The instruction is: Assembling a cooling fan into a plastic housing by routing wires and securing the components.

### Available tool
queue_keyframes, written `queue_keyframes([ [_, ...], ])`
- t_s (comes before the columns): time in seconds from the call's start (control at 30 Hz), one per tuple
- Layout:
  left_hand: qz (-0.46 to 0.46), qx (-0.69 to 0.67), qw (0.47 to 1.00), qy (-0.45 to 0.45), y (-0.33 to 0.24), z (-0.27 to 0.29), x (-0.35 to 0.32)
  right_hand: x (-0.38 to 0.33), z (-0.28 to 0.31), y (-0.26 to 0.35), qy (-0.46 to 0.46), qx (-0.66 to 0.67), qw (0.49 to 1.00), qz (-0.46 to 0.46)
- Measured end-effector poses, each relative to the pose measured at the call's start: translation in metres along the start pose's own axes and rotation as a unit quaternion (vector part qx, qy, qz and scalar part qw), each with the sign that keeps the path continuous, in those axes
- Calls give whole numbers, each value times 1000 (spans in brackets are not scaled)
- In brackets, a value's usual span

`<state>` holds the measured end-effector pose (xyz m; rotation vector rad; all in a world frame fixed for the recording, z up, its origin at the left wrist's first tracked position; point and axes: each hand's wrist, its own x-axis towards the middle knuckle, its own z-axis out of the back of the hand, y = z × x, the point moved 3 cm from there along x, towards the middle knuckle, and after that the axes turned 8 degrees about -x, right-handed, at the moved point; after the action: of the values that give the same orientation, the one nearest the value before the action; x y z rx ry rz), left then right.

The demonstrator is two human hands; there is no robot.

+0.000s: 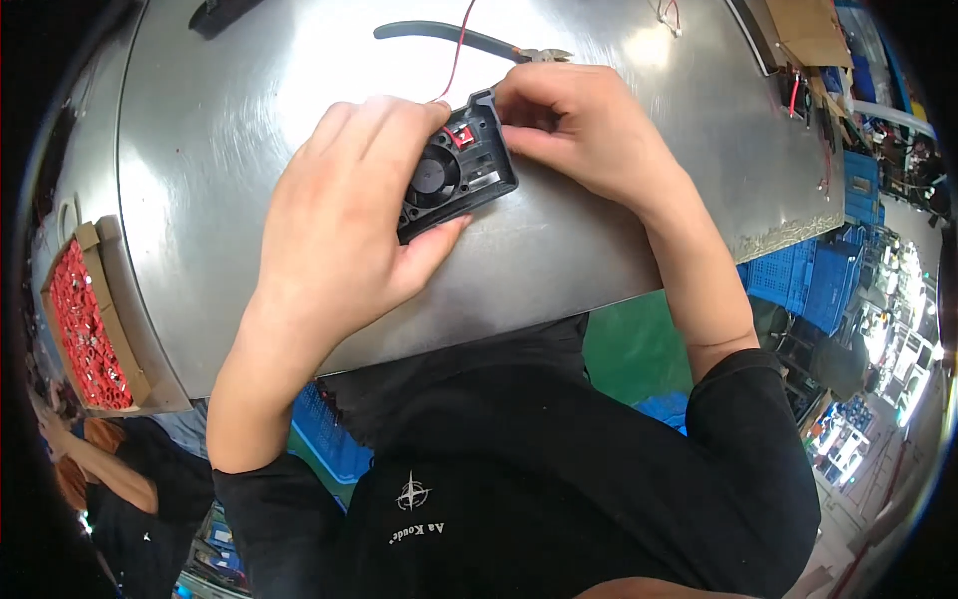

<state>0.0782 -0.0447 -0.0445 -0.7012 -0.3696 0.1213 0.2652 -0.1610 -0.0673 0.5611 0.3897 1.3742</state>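
My left hand (344, 205) is wrapped round a black plastic housing (487, 165), its thumb along the near edge and its fingers over the far side. Inside the housing sit a small black fan (435, 178) and a red connector piece (462, 137). A thin red wire (458, 55) rises from beside my left fingertips toward the far edge of view. At the housing's right end, my right hand (589, 130) has its fingers curled in and closed, thumb and fingertips against the end wall. Whatever they pinch is hidden.
Diagonal cutters (479, 42) with dark handles lie just beyond my hands on the metal table (559, 250). A cardboard box (115, 329) of small red parts stands at the left. Blue crates (798, 280) are off the right edge. A co-worker's arm (115, 474) shows lower left.
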Motion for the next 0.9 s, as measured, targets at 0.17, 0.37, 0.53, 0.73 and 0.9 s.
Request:
queue_keyframes([
  [0.17, 41, 48, 998, 15, -6, -3, -2, -7, 10, -13, 11, 14, 999, -34],
  [0.37, 13, 10, 997, 73, -12, -5, -1, 0, -3, -6, 97, 510, 829, -206],
  [0.53, 14, -3, 997, 77, -16, -8, 0, -5, 3, 4, 177, 487, 825, -225],
  [0.73, 22, 9, 996, 89, -16, -12, 3, -1, 7, 6, 166, 495, 820, -236],
  [0.9, 51, 1, 995, 81, -16, -8, 0, -4, -2, 3, 157, 497, 825, -218],
])
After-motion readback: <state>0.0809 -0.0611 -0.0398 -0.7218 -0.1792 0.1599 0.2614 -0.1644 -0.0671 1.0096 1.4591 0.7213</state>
